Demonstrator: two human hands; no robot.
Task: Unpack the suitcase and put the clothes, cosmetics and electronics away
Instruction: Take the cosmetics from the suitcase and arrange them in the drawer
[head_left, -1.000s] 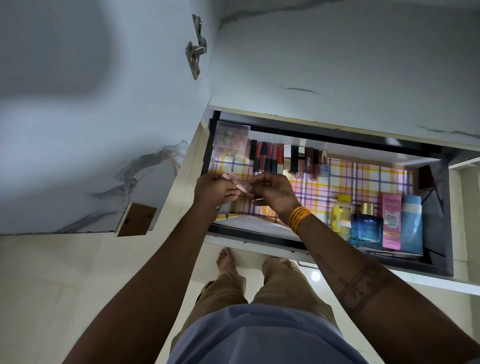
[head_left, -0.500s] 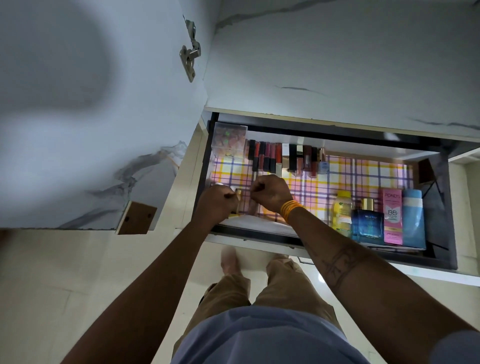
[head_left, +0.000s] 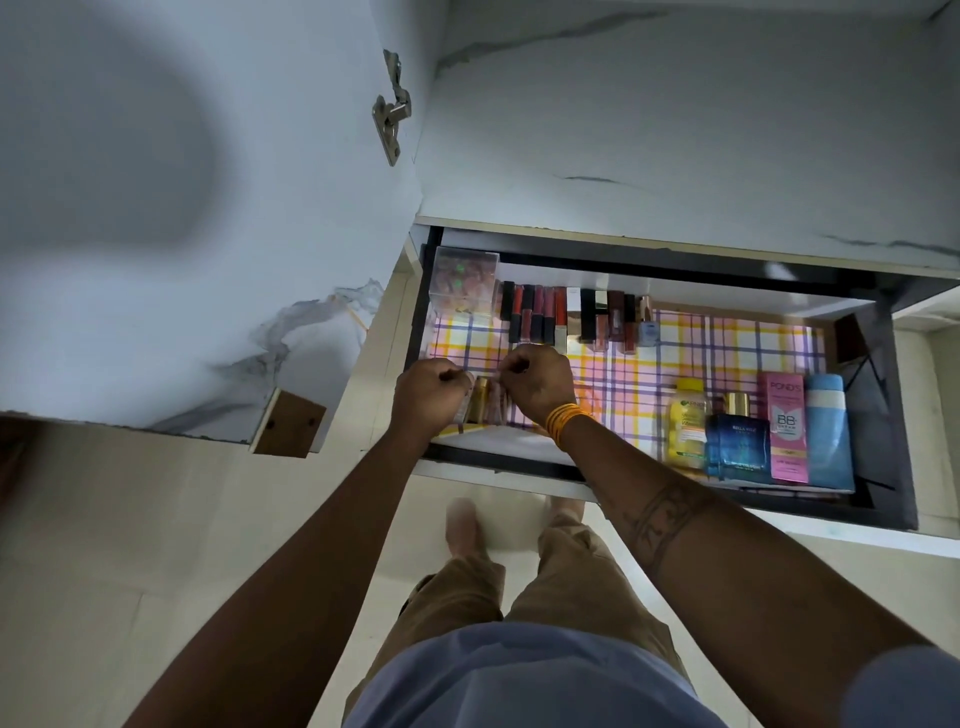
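From the head view, I am standing over an open drawer, lined with checked paper, and both my hands are low in its near left corner. My left hand is curled into a fist beside a small clear holder; its fingers seem closed on the holder's edge, though I cannot tell for certain. My right hand is curled too, its fingertips pinching at the slim tubes that stand between my hands, one gold-capped and the rest pinkish. What exactly sits in that pinch is hidden by my knuckles.

The cosmetics part looks well advanced. Along the back wall, a row of lipsticks stands upright and close together, with a clear box of small pinkish items at its left end. In the near right corner, a yellow bottle, a blue perfume box, a pink carton and a light blue tube stand side by side, touching. The middle of the liner is bare.

I judge that I am slotting the last few tubes into the holder, so this drawer is nearly done. The suitcase, the clothes and the electronics are nowhere in view, so I cannot say how much of those is left. The drawer must be pushed shut afterwards, and the cupboard door at my left stands open.
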